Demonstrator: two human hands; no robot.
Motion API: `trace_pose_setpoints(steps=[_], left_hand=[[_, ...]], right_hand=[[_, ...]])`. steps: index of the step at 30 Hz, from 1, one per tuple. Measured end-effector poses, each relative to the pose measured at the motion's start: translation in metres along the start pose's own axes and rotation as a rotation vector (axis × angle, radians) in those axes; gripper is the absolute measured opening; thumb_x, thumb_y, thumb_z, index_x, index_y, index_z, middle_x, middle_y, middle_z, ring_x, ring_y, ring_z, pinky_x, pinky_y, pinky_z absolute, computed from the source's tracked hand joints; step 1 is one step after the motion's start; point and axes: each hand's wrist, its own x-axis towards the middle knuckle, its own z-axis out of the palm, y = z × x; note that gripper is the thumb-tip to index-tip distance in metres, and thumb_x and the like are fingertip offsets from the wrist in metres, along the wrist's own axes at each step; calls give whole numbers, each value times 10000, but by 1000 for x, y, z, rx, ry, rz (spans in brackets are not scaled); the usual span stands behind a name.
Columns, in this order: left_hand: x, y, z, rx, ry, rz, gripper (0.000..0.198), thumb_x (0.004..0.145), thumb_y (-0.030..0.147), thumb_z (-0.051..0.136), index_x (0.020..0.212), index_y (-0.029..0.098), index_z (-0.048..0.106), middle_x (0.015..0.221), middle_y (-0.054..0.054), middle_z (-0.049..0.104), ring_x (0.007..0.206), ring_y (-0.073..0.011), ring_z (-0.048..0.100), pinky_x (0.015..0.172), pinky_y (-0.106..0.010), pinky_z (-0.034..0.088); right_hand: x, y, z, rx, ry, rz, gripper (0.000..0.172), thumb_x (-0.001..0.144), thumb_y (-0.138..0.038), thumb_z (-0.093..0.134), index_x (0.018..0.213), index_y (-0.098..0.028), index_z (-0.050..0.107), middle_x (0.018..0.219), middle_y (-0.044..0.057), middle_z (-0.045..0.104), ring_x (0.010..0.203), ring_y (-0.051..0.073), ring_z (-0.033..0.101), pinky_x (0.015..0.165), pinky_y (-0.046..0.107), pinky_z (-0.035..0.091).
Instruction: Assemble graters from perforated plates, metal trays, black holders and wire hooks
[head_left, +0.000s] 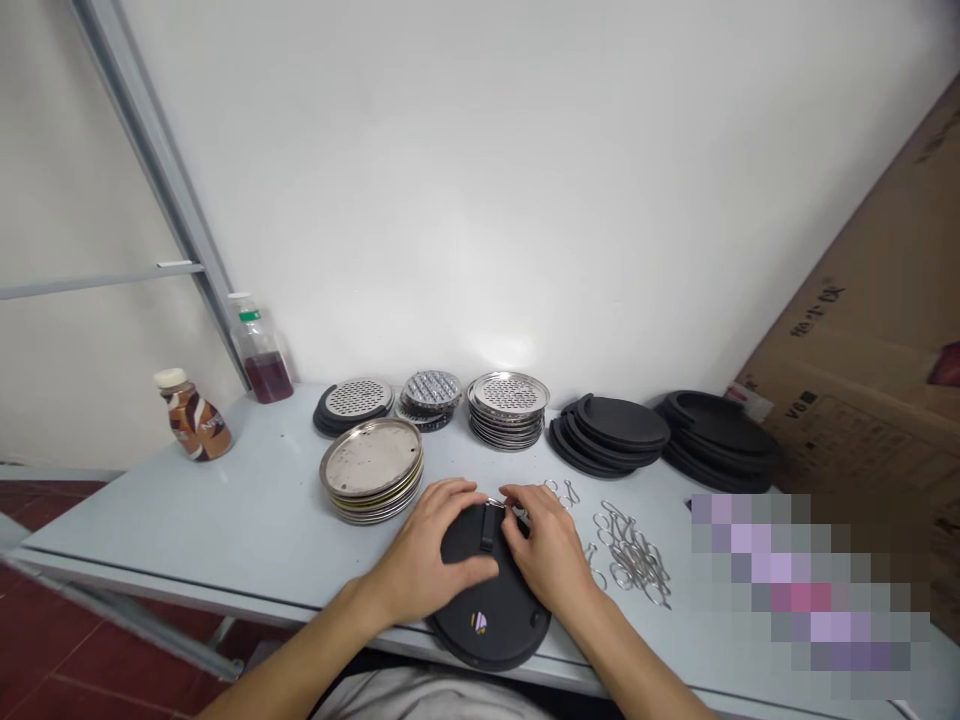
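Observation:
A black round case (491, 630) with a small printed logo lies at the table's front edge. A short black strap (488, 528) is at its far end, with a bit of metal wire clip (495, 502) beside it. My left hand (439, 555) holds the case's left side, thumb flat on top and fingertips by the clip. My right hand (546, 545) is closed at the strap's far end, its thumb and forefinger pinching the clip. The fingers partly hide the clip. Loose wire clips (636, 555) lie in a pile right of my right hand.
Behind the case stand stacks of metal discs (371, 460), perforated grater plates (510, 395) and black round covers (622, 430). Two bottles, one brown (196, 420) and one clear (266, 370), stand at left. A cardboard box (870, 350) and a pixelated patch are at right.

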Motion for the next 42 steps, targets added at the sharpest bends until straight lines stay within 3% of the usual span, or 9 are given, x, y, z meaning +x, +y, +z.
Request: trace_pose_setpoints(steps=[2, 4, 9, 17, 22, 27, 32, 42], left_hand=[[-11, -4, -4, 49, -130, -3, 861, 628, 531, 846, 1371, 250, 511, 1551, -132, 340, 1451, -372, 249, 1168, -559, 267], [-17, -9, -8, 83, -244, -19, 1052, 529, 602, 868, 1428, 257, 444, 1610, -140, 202, 1482, -404, 128, 1170, -599, 225], [-20, -15, -18, 116, -416, -35, 1236, 449, 623, 882, 1506, 315, 320, 1642, -114, 73, 1484, -433, 74, 1165, -622, 205], [-21, -17, -13, 184, -393, -58, 1274, 468, 669, 848, 1535, 272, 278, 1635, -126, 130, 1476, -439, 117, 1166, -614, 221], [-20, -15, -11, 252, -394, 0, 1264, 525, 722, 797, 1553, 246, 237, 1639, -149, 102, 1481, -437, 89, 1172, -642, 136], [-20, -13, -11, 272, -392, 31, 1255, 549, 750, 765, 1558, 262, 201, 1640, -144, 93, 1484, -418, 107, 1174, -643, 94], [-19, -12, -11, 290, -408, 29, 1234, 573, 754, 746, 1560, 262, 192, 1641, -140, 95, 1491, -400, 87, 1177, -637, 74], [-20, -16, -9, 268, -382, 55, 1229, 574, 725, 771, 1559, 273, 192, 1640, -141, 103, 1478, -438, 109, 1166, -662, 86]], right_hand=[[0, -1, -1, -30, -5, -7, 265, 847, -85, 501, 1041, -153, 668, 915, 77, 684, 919, 250, 595, 835, 380, 471], [0, -2, -1, -45, -10, -1, 263, 850, -82, 495, 1033, -154, 669, 916, 79, 683, 908, 245, 607, 826, 369, 477], [-1, -6, -2, -52, -25, 43, 232, 863, -88, 488, 959, -167, 684, 898, 71, 673, 854, 220, 632, 785, 328, 477], [1, -6, -8, -53, -49, 110, 171, 862, -121, 504, 836, -173, 665, 870, 62, 658, 818, 206, 626, 768, 311, 459], [1, -3, -14, -140, -90, 96, 173, 885, -157, 508, 896, -186, 679, 896, 59, 693, 891, 237, 634, 814, 340, 436], [0, -4, -12, -204, -102, 121, 205, 916, -192, 479, 888, -193, 682, 827, 56, 695, 811, 225, 645, 751, 319, 428], [-1, -4, -9, -218, -80, 146, 186, 899, -188, 488, 877, -184, 673, 804, 59, 687, 750, 210, 646, 711, 299, 422], [-2, -2, -6, -235, -40, 138, 169, 873, -167, 478, 806, -186, 632, 747, 47, 650, 702, 199, 615, 676, 292, 401]])
